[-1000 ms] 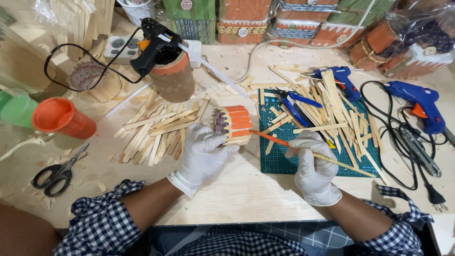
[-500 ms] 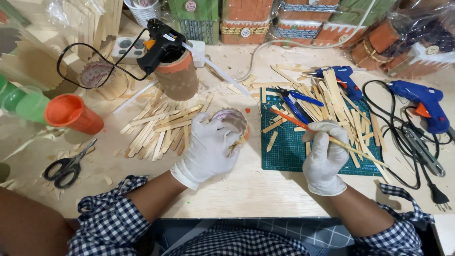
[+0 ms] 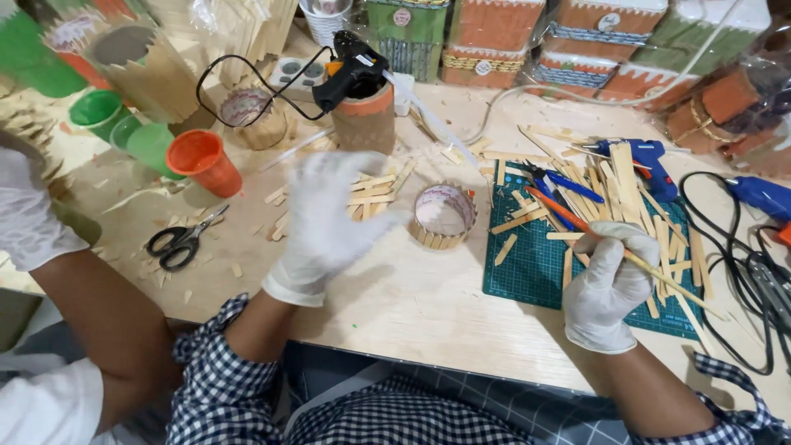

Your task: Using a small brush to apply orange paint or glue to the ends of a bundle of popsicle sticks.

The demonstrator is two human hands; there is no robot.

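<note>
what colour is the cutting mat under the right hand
Dark green with a pale grid, the cutting mat in the head view, under the right hand.

A craft workshop: glue guns, a cutting mat, wooden sticks and scissors crowd the bench

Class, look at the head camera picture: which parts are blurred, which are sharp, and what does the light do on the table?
Head view: the left hand is smeared by motion blur, its fingers indistinct; the right hand holding a thin stick is sharp, as are the scissors and the stick-clad cup; lighting is even and soft, with faint shadows on the table and glare on the plastic wrapping at top right.
</note>
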